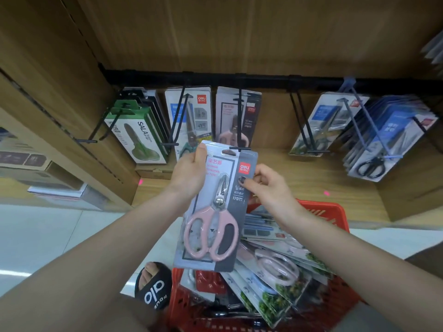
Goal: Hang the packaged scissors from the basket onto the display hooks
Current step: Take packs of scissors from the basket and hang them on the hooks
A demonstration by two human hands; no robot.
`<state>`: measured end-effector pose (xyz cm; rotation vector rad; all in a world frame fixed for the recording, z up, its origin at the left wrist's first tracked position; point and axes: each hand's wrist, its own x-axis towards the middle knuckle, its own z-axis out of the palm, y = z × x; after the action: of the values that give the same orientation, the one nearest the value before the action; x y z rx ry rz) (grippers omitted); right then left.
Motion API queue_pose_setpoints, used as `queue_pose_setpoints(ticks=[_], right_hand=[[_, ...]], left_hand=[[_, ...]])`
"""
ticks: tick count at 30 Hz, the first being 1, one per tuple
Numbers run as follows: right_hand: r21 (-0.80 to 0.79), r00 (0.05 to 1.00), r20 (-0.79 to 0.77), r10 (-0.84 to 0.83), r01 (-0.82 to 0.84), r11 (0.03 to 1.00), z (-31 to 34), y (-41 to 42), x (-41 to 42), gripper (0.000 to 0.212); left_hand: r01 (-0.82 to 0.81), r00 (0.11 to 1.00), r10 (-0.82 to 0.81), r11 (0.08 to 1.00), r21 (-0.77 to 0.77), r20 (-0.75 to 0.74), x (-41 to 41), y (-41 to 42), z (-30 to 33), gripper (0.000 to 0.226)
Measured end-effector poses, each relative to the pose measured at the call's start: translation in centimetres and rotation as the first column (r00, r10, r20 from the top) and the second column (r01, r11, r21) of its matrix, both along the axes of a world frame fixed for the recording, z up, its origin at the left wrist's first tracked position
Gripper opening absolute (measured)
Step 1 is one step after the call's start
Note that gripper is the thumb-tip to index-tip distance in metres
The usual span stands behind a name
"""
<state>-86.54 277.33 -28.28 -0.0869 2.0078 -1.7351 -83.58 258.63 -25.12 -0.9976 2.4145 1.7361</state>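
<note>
Head view is showing the left hand gripping the pack of pink scissors by its top left corner, while the right hand is pinching its right edge. Its hanging slot seems to be meeting the hook tip; keeping the pack level should help it slide on, above the red basket.

A pack of pink-handled scissors on a grey card stands nearly upright, its hang hole just under the tip of a black display hook. Below sits the red basket, piled with more scissor packs lying flat.
</note>
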Motion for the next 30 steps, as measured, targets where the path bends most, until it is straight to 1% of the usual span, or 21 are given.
queue_pose_setpoints(ticks=[2, 6, 9, 12, 16, 20, 23, 26, 30], right_hand=[[-0.053, 1.000, 0.010, -0.003, 0.004, 0.999, -0.2, 0.1, 0.2, 0.008], [-0.157, 0.995, 0.089, -0.038, 0.052, 0.986, -0.2, 1.0, 0.2, 0.009], [-0.186, 0.999, 0.047, -0.012, 0.021, 0.982, 0.0, 1.4, 0.1, 0.013], [-0.199, 1.000, 0.021, 0.010, -0.006, 0.980, 0.2, 1.7, -0.1, 0.022], [-0.195, 0.999, 0.031, 0.013, -0.007, 0.981, 0.3, 1.9, -0.4, 0.019], [-0.156, 0.997, 0.044, -0.063, 0.069, 0.985, 0.1, 2.3, -1.2, 0.013], [-0.126, 0.994, 0.043, -0.104, 0.108, 0.986, 0.3, 2.3, -1.9, 0.012], [-0.070, 0.997, 0.014, -0.081, 0.082, 0.994, 0.6, 1.8, -2.6, 0.012], [-0.042, 0.998, -0.006, -0.067, 0.067, 0.997, 0.7, 1.3, -3.3, 0.012]], left_hand=[[0.008, 1.000, -0.008, 1.000, 0.009, -0.003, 0.2, -0.3, 0.0, 0.058], [0.031, 0.999, -0.031, 1.000, -0.001, -0.010, 0.6, -1.0, -0.2, 0.057], [0.066, 0.998, -0.066, 0.995, -0.073, -0.001, 0.9, -1.3, -0.5, 0.067], [0.085, 0.996, -0.084, 0.984, -0.154, 0.011, 1.4, -1.3, -0.6, 0.064], [0.105, 0.994, -0.103, 0.986, -0.133, 0.018, 1.7, -1.3, -0.6, 0.067], [0.096, 0.995, -0.096, 0.984, -0.152, 0.008, 1.6, -2.0, -0.5, 0.066], [0.083, 0.996, -0.077, 0.983, -0.161, 0.040, 1.5, -3.0, -0.7, 0.062], [0.112, 0.992, -0.091, 0.960, -0.258, 0.093, 1.5, -3.6, -1.0, 0.064], [0.184, 0.979, -0.121, 0.870, -0.458, 0.162, 1.5, -5.2, -1.1, 0.068]])
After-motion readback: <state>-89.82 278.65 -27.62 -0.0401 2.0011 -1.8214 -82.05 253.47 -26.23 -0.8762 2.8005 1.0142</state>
